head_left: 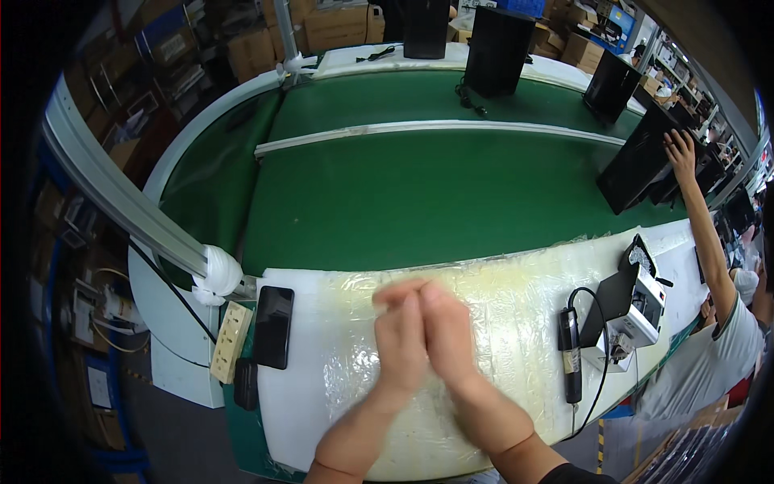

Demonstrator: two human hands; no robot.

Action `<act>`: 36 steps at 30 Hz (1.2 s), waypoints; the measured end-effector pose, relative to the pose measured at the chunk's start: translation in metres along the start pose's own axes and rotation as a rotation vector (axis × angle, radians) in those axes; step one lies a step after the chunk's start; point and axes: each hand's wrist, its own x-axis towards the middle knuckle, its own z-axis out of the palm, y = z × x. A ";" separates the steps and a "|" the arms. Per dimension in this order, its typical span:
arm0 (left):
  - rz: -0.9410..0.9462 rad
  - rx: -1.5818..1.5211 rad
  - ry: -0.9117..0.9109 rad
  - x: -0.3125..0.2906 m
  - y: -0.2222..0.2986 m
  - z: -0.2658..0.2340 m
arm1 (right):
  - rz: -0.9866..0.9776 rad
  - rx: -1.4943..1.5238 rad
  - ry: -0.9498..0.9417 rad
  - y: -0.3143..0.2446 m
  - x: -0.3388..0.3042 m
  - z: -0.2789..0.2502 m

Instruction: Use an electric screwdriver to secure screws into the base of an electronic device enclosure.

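Above the middle of the film-covered work table (310, 387), my left hand (397, 335) and my right hand (451, 331) are brought together, thumbs side by side. Motion blurs the fingers, and those of the right hand are mostly hidden. No object shows in or between them. To the right, a black electric screwdriver (571, 359) with a cord lies upright in view, its bit pointing toward me. Beside it stands a white and black box (637, 306) with small metal parts around it. A black phone (274, 327) lies flat at the left.
A beige power strip (231, 343) and a small black case (245, 385) sit at the left edge. Beyond runs a green conveyor belt (403, 185) with a metal rail (435, 127). Tall black cabinets (498, 52) stand on it; a co-worker's hand (681, 153) touches another cabinet (637, 165).
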 end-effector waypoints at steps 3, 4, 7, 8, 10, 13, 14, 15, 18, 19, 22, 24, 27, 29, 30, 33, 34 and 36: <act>0.066 -0.397 -0.215 0.007 0.006 -0.008 | -0.082 0.152 0.055 0.013 -0.005 0.004; 0.022 -0.409 -0.218 0.008 0.007 -0.007 | -0.054 0.158 0.056 0.013 -0.004 0.002; -0.222 -0.263 0.082 -0.001 0.004 0.013 | -0.043 0.162 0.058 0.013 -0.002 0.002; -0.157 -0.221 0.031 0.000 0.002 0.011 | -0.051 0.162 0.059 0.014 -0.002 0.002; -0.027 -0.139 -0.074 0.004 0.001 0.003 | -0.012 0.185 0.027 0.014 0.000 0.000; -0.016 -0.242 -0.122 0.009 0.002 -0.005 | -0.067 0.172 0.057 0.014 0.007 -0.009; 0.008 -0.288 -0.085 0.012 0.003 -0.009 | -0.105 0.160 0.081 0.016 0.010 -0.014; 0.033 -0.334 -0.049 0.015 0.003 -0.013 | -0.133 0.201 0.119 0.019 0.015 -0.021; 0.031 -0.414 0.037 0.018 0.006 -0.021 | -0.135 0.273 0.246 0.023 0.020 -0.040; 0.030 -0.430 0.041 0.018 0.004 -0.021 | -0.138 0.242 0.219 0.023 0.019 -0.036; 0.089 0.034 0.163 0.002 -0.001 0.013 | -0.103 -0.022 0.049 0.011 -0.003 0.006; 0.000 -0.196 0.042 -0.002 -0.008 -0.001 | -0.088 0.080 0.110 0.013 -0.009 0.014; -0.065 -0.208 -0.013 0.001 0.000 0.005 | -0.038 0.158 0.077 0.017 -0.005 0.006; -0.092 -0.216 -0.035 0.003 -0.003 0.004 | -0.033 0.175 0.071 0.015 -0.002 0.004; -0.107 -0.219 -0.046 0.003 -0.005 0.004 | -0.029 0.183 0.069 0.015 -0.001 0.003; -0.100 -0.228 -0.056 0.008 -0.002 0.001 | 0.043 0.175 0.015 0.012 0.003 -0.005; -0.081 -0.268 -0.080 0.009 -0.001 -0.001 | -0.004 0.194 0.046 0.013 0.005 -0.008; -0.043 -0.350 -0.127 0.013 0.001 -0.006 | -0.099 0.231 0.108 0.019 0.011 -0.015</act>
